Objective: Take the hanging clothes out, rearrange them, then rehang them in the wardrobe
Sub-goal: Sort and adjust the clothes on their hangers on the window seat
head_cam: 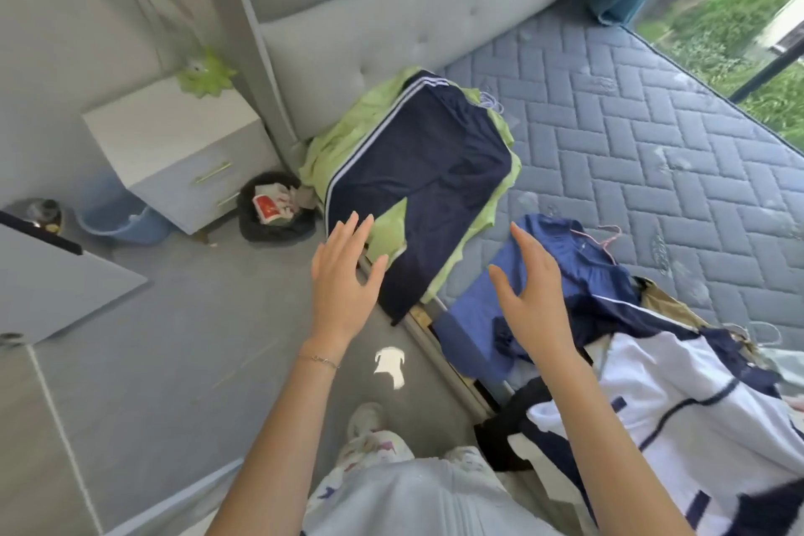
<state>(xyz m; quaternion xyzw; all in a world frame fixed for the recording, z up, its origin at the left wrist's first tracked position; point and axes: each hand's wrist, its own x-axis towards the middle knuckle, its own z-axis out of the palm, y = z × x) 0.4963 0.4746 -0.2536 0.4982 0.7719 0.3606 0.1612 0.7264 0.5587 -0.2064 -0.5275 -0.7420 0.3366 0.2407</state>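
Navy trousers with white side stripes (417, 170) lie spread on a light green garment (339, 144) at the mattress's near corner. My left hand (346, 274) hovers open beside their lower edge, fingers spread, holding nothing. My right hand (530, 287) is open above a blue garment (474, 326) that lies on the bed edge with a pink hanger (607, 242) by it. A white and navy jacket (678, 409) is heaped at the lower right, with a tan garment (665, 300) behind it.
The bare quilted mattress (652, 135) stretches to the window, with a grey headboard (391, 13) behind. A white nightstand (174, 152), a blue bucket (117, 218) and a black waste bin (274, 209) stand on the floor at left. A grey door panel (56, 287) juts in at left.
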